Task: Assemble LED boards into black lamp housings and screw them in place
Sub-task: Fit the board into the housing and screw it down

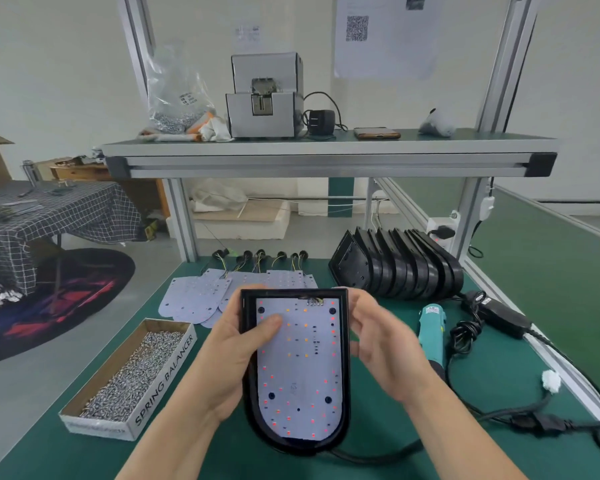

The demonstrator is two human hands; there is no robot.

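A black lamp housing (344,375) is held above the green bench, with a white LED board (300,368) lying inside it. My left hand (232,355) grips the housing's left edge, its thumb pressing on the board. My right hand (381,337) is blurred at the housing's right edge, fingers spread; whether it touches is unclear. Spare LED boards (194,296) with wires lie behind. A row of empty black housings (399,268) leans at the back right. A teal electric screwdriver (432,327) lies to the right. A cardboard box of screws (136,372) sits to the left.
Black power cables and an adapter (499,317) trail across the right side of the green bench (499,455). An upper shelf (326,147) carries a screw feeder machine (265,95), a bag of parts, a charger and a phone. The bench's left edge drops to the floor.
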